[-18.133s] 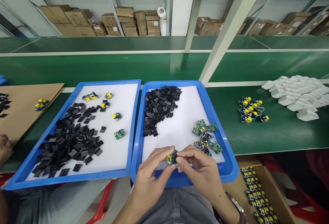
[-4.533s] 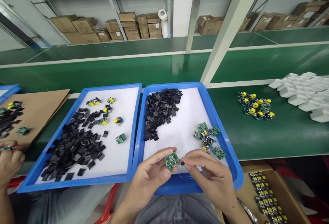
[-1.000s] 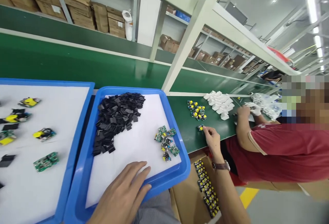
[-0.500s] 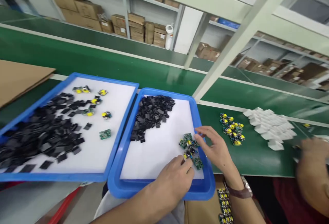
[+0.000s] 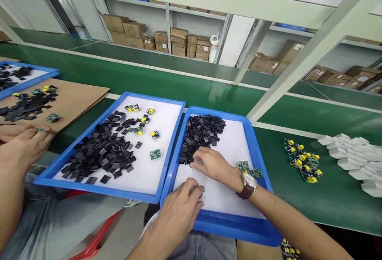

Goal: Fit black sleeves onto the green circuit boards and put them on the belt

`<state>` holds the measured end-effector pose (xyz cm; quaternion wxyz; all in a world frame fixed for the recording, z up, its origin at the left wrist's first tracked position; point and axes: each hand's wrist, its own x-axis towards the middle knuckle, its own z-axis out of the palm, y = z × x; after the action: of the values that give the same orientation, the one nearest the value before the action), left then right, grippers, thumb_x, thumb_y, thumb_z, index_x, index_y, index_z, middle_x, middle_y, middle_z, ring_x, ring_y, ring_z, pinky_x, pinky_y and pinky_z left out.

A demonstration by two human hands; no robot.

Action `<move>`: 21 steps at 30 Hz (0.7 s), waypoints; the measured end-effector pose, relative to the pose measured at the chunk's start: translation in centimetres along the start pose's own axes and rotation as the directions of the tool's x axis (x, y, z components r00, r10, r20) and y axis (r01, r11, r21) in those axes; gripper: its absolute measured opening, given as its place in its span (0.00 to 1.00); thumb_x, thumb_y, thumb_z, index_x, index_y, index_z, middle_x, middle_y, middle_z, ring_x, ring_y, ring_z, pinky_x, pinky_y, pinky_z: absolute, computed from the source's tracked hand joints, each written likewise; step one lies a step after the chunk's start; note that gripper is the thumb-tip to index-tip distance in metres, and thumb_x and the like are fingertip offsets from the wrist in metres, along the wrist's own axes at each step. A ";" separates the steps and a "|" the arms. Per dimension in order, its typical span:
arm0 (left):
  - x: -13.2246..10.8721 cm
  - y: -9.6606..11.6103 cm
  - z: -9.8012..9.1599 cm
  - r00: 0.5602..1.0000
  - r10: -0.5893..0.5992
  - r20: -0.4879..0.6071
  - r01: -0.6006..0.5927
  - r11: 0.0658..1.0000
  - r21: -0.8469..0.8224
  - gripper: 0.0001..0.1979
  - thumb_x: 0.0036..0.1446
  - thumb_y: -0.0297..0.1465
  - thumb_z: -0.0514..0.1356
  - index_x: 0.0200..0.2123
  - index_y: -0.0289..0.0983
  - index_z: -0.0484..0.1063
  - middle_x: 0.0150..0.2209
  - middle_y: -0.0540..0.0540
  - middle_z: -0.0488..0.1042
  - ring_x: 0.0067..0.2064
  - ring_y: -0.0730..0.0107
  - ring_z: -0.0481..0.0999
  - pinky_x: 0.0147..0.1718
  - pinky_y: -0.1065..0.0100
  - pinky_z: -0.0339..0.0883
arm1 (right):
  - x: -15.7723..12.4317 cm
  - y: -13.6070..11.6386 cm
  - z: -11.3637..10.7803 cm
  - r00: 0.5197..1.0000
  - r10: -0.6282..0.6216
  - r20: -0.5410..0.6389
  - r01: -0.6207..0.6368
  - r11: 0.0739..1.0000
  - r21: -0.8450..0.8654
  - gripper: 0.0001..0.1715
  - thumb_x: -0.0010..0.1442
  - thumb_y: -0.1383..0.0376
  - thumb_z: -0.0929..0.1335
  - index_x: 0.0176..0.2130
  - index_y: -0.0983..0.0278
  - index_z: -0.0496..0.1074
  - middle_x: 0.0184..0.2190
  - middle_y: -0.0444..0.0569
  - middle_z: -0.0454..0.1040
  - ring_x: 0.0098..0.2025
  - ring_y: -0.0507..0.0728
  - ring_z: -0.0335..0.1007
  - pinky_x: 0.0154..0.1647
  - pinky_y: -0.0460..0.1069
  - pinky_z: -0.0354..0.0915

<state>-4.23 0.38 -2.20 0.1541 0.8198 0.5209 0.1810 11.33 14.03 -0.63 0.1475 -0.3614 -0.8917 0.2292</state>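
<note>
My left hand (image 5: 182, 203) is closed over the front part of the white-lined blue tray (image 5: 259, 144). A small circuit board (image 5: 202, 193) is in its fingers, mostly hidden, with a bluish-silver bit showing at the fingertips. My right hand (image 5: 212, 165), with a watch on the wrist, reaches across the tray. Its thumb and index finger pinch at the near edge of a heap of black square pieces (image 5: 203, 130); the piece between them is largely covered. Green circuit boards (image 5: 243, 165) lie at the tray's right side, partly behind my right wrist.
Left of my tray, a second blue tray (image 5: 171, 132) holds black pieces and several boards. Farther left, a co-worker's hands (image 5: 30, 142) are over cardboard (image 5: 80, 94). Boards with yellow parts (image 5: 304, 158) and white plastic housings (image 5: 352, 152) stand on the green bench at right.
My right hand has moved left from the boards to the black heap. My left hand has drawn away from the boards with one in its fingers. The view has turned left.
</note>
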 end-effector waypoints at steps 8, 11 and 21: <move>-0.9 -1.0 0.1 0.990 -0.082 -0.117 0.030 0.919 -0.392 0.14 0.71 0.25 0.54 0.55 0.44 0.71 0.50 0.44 0.77 0.49 0.57 0.81 0.48 0.58 0.77 | -1.5 0.4 0.2 0.988 0.124 -0.092 -0.106 0.977 0.184 0.06 0.64 0.72 0.72 0.35 0.62 0.75 0.33 0.45 0.80 0.35 0.56 0.77 0.39 0.49 0.71; -1.2 -1.4 -0.6 0.962 -0.260 -0.081 0.136 0.718 -0.683 0.15 0.73 0.32 0.55 0.60 0.46 0.68 0.51 0.44 0.78 0.49 0.60 0.82 0.50 0.60 0.77 | -4.3 -0.4 -1.2 0.966 0.186 -0.179 -0.135 0.955 0.264 0.04 0.67 0.70 0.70 0.39 0.61 0.75 0.35 0.45 0.81 0.36 0.56 0.79 0.39 0.49 0.73; 1.0 -0.8 -1.6 0.883 -0.468 -0.033 0.093 0.244 -0.965 0.14 0.63 0.35 0.69 0.51 0.44 0.76 0.55 0.44 0.76 0.45 0.63 0.83 0.48 0.63 0.79 | -10.1 -0.5 -1.3 0.953 0.150 -0.263 -0.162 0.986 -0.024 0.10 0.70 0.72 0.65 0.44 0.64 0.75 0.40 0.54 0.80 0.42 0.64 0.79 0.45 0.59 0.75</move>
<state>-5.19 1.75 -1.04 0.5505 0.4192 0.4693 0.5486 18.57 6.89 -0.27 0.2365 -0.4609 -0.8383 0.1703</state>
